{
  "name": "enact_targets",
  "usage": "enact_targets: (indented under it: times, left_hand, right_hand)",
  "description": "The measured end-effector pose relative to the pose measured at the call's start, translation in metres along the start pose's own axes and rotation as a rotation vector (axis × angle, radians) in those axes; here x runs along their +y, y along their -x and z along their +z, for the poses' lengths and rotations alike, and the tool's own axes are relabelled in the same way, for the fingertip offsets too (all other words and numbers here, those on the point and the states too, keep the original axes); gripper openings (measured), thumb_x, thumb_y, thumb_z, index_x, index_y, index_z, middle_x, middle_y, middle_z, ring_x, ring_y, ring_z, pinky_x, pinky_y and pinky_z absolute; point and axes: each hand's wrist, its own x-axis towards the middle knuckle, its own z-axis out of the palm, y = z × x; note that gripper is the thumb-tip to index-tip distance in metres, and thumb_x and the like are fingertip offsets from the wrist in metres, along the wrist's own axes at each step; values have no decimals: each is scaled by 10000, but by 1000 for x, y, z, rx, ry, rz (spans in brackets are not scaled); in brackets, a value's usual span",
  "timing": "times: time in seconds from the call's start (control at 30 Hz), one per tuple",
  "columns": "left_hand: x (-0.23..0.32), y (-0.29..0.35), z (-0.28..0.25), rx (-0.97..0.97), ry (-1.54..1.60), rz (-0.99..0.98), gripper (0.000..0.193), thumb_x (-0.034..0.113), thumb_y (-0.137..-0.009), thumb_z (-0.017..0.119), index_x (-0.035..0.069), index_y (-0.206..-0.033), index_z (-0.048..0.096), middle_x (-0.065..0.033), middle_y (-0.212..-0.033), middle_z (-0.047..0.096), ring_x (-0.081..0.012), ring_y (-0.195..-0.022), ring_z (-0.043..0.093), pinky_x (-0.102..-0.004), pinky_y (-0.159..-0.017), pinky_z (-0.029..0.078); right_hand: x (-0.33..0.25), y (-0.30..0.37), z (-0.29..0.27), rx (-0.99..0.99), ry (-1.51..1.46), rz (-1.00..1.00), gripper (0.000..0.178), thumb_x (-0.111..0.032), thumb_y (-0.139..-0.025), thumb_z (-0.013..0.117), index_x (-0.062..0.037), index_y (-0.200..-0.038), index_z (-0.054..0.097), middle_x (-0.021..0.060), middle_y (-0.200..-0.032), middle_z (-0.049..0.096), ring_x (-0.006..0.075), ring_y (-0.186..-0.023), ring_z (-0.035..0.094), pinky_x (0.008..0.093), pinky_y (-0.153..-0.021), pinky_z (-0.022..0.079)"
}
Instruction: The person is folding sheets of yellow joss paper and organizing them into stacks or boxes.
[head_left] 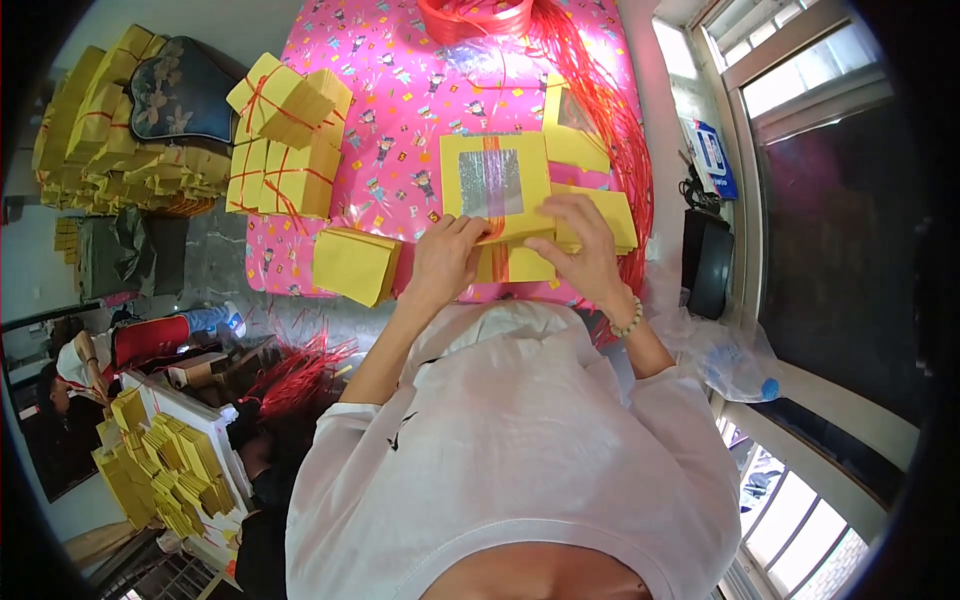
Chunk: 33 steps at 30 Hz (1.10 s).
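Note:
In front of me on the table lies a yellow paper box with a clear window (546, 157), atop other yellow pieces. Red plastic strands (491, 165) run across its window and down over its near edge. My left hand (448, 255) is closed on that near edge, its fingertips beside the strands. My right hand (588, 255) is open, fingers apart, at the box's near right corner, with nothing visible in it. Under and beyond the right fingers sits a stack of yellow paper pieces (612, 215). Another windowed yellow piece (572, 150) lies behind it.
Long red strands (610, 120) trail down the table's right side from a red basket (475, 20). At left stand a loose yellow stack (352, 266) and tied yellow bundles (300, 175). More bundles are piled by a dark cushioned chair (185, 90). Another person (85, 350) is at lower left.

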Motion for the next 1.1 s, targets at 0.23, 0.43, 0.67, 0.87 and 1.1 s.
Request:
enact_targets:
  times: [0.23, 0.43, 0.67, 0.87, 1.1]
  left_hand:
    - [-2, -3, -26, 122, 315, -134, 229, 75, -834, 620, -2, -1048, 601, -155, -858, 651, -296, -771, 631, -372, -686, 482]
    - [4, -9, -25, -14, 798, -169, 285, 160, -878, 631, -8, -1106, 599, -145, -887, 672, -183, -804, 641, -313, -698, 480]
    - [-1, -12, -2, 87, 571, -219, 533, 160, -782, 728, 16, -1245, 507, -139, -1047, 623, -237, -948, 615, -321, -834, 477]
    - [-3, -19, 11, 365, 490, -79, 667, 117, -753, 735, 26, -1308, 376, -194, -1259, 466, -307, -1147, 507, -389, -966, 415]
    - [-6, -17, 25, 223, 780, -96, 534, 4, -782, 660, 8, -1257, 417, -148, -1120, 542, -231, -1061, 565, -328, -904, 449]
  right_hand:
    - [37, -3, 23, 130, -711, 440, 750, -191, -746, 788, -64, -1335, 341, 102, -1302, 426, 232, -1216, 444, 377, -910, 471]
    - [48, -1, 39, 36, -993, 271, 858, -131, -719, 806, -63, -1398, 285, 84, -1359, 394, 229, -1296, 370, 420, -1071, 327]
    - [23, -6, 23, -42, -743, 284, 627, -63, -736, 771, -19, -1282, 466, 70, -1189, 572, 157, -1101, 549, 316, -940, 457]
    - [15, -8, 25, 15, -668, 243, 542, -81, -727, 783, -12, -1203, 532, 73, -1117, 609, 158, -1024, 591, 308, -890, 483]
    - [12, -14, 24, -11, -401, 182, 491, -28, -722, 770, 6, -1156, 543, 66, -1096, 610, 140, -1015, 591, 288, -881, 481]
